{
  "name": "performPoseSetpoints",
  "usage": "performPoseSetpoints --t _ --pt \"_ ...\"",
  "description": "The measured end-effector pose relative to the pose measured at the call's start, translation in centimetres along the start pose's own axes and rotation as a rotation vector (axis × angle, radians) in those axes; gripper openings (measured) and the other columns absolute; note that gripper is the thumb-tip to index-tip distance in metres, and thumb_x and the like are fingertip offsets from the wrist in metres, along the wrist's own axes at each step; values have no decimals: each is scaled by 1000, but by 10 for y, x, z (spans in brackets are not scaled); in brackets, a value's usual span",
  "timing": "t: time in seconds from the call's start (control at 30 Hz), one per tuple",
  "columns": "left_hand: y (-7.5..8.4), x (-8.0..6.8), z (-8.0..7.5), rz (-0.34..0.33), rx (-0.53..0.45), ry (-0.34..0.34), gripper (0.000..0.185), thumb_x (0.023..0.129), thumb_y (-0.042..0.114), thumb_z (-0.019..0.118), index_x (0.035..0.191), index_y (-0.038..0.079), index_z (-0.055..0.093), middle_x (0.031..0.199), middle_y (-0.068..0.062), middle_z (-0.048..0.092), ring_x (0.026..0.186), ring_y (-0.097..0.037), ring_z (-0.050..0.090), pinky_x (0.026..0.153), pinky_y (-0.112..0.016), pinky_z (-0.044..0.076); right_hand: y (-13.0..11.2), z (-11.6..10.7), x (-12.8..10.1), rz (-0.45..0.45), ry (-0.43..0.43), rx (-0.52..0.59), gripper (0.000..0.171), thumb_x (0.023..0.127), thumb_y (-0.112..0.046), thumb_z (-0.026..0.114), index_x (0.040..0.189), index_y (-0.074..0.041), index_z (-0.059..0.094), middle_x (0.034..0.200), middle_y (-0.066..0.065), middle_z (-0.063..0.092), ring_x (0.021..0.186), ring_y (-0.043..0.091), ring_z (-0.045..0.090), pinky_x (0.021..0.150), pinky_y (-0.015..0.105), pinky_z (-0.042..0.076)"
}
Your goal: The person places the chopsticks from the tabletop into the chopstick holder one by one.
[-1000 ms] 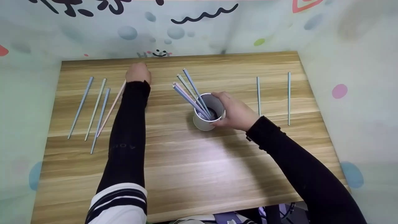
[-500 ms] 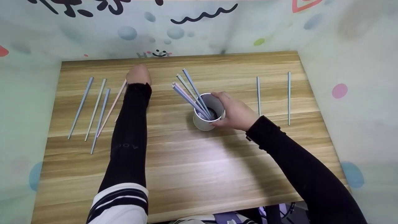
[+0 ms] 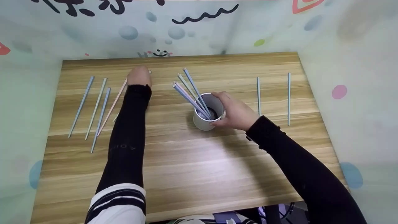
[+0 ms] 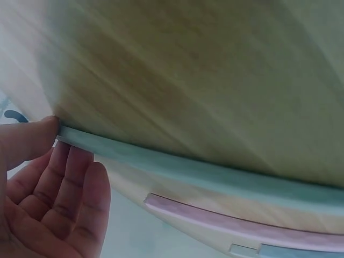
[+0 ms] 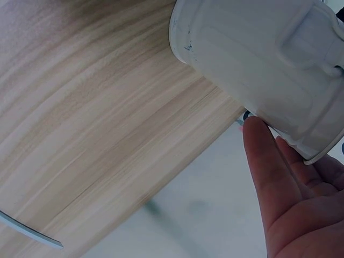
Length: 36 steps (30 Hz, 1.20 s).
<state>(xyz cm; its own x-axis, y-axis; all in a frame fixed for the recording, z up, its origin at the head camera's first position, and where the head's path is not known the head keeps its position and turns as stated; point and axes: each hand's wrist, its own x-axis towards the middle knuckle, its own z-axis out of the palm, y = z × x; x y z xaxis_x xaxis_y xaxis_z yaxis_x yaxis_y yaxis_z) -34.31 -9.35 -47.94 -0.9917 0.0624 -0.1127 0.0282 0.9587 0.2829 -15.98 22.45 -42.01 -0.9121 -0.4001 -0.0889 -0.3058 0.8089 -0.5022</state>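
Observation:
At the back left, my left hand (image 3: 139,76) pinches the end of a green chopstick (image 4: 161,164) between thumb and fingers. In the head view the hand and sleeve hide most of that chopstick, leaving a short tip beside the forearm. A pink chopstick (image 3: 112,107) lies just left of it. My right hand (image 3: 236,112) holds a white cup (image 3: 202,125) by its rim, thumb on the near side and fingers on the far side. Several chopsticks (image 3: 188,96) in blue, green and pink lean leftward inside the cup.
Farther left lie a blue chopstick (image 3: 80,107), a green one (image 3: 95,109) and another blue one (image 3: 100,121), its lower part close to the pink one. Two blue-green chopsticks (image 3: 289,99) lie at the right. A patterned wall (image 3: 199,37) borders the wooden table (image 3: 186,174).
My left hand has shifted slightly toward me. More of the green chopstick's tip shows beside the sleeve. My right hand and the cup have stayed in place.

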Motion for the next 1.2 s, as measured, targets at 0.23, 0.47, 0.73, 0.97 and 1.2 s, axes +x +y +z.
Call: performPoseSetpoints --t 0.23,0.47,0.73,0.97,1.2 --pt "1 -10 -15 55 -16 -6 29 100 -3 41 108 -11 68 119 -30 66 110 -43 65 93 -54 57 -1 0 0 7 -2 -11 103 74 -42 90 153 -4 37 141 13 54 126 31 59 108 47 49" --pt "2 -19 -39 60 -112 -7 35 105 1 37 135 -7 55 131 -28 60 120 -41 60 100 -52 53 -2 -1 0 14 -5 2 104 73 -42 90 154 -4 36 144 15 53 126 35 59 109 48 48" --pt "3 -35 -60 125 -252 31 58 101 -3 39 156 17 40 140 -24 56 125 -38 57 105 -50 49 -1 0 1 -10 2 1 102 74 -41 90 153 -3 37 141 17 54 125 35 59 109 48 49" --pt "11 -53 -83 156 -306 137 49 105 9 42 154 14 42 132 -18 57 115 -32 58 104 -43 49 0 1 2 -21 6 1 102 74 -42 89 152 -2 38 142 17 54 128 32 57 112 46 46" --pt "17 -78 -109 201 -425 268 44 105 11 46 149 12 46 119 -12 54 103 -22 53 93 -33 47 1 1 1 -15 10 5 103 73 -42 90 152 -2 38 141 17 54 127 34 58 110 46 47"
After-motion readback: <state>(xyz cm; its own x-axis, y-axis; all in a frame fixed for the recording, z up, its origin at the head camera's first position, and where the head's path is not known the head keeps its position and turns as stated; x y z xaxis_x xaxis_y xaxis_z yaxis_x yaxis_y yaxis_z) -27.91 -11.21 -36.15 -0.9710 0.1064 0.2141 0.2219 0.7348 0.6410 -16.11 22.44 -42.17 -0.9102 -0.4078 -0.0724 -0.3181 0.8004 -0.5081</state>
